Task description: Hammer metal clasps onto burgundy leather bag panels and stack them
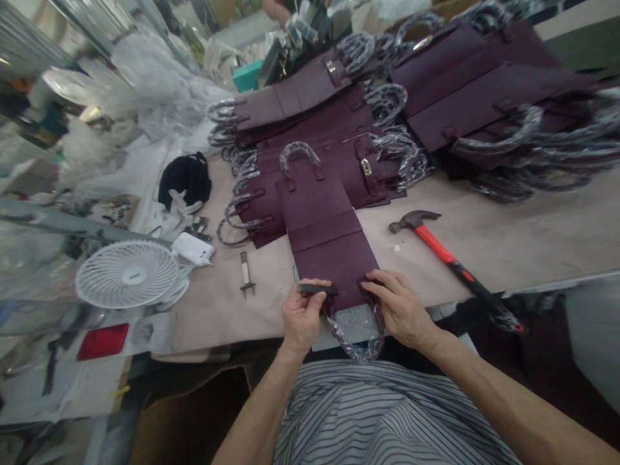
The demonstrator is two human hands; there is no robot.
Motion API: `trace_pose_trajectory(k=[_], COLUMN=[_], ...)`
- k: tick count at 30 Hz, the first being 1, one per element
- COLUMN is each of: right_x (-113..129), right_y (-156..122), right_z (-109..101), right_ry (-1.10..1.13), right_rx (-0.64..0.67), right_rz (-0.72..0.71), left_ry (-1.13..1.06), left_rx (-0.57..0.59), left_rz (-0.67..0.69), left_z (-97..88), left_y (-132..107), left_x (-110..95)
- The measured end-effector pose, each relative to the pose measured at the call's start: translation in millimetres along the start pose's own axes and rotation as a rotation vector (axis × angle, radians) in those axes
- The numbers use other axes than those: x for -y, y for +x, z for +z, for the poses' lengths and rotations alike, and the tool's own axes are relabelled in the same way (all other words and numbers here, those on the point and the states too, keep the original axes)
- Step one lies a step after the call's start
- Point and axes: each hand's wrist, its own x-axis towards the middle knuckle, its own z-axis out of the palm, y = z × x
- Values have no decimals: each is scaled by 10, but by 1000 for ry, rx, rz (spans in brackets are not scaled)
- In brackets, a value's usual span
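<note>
A dark purple leather bag panel (pixel 329 226) lies flat in front of me, with a plastic-wrapped handle at each end. Its near handle (pixel 356 352) hangs toward my body over a grey slab (pixel 356 320). Between the thumb and fingers of my left hand (pixel 303 316) is a small dark flat bar (pixel 314 289), held at the panel's near left corner by the handle tab. My right hand (pixel 400 307) has its fingers bent onto the near right handle tab, pressing the panel's edge.
A claw hammer (pixel 443 252) lies to the right. To the left are a small metal tool with prongs (pixel 246 274), a white fan (pixel 128 274), a white power bank (pixel 192 248) and a black cap (pixel 185 179). Stacks of purple bag panels (pixel 484 84) cover the far table.
</note>
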Motion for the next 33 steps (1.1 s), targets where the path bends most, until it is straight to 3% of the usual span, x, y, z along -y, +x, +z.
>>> trace_pose_trajectory(k=[14,23,25,30,33], right_x=[-7,-28,-32,11,-4], right_y=[-12,-12,-13,18,50], right_z=[8,22,26,-18,-166], right_ry=[-10,-5,-3,3,32], right_rx=[-17,-23,-25,-24,19], right_rz=[-11,-22,-16,-27,-18], left_ry=[178,171,219,473,512], left_rx=[44,45,55,77,112], left_rz=[179,167,223,521,578], left_z=[-6,-1,5,52,83], left_y=[-50,-61,-60,-12,24], left_x=[18,51,60,66,56])
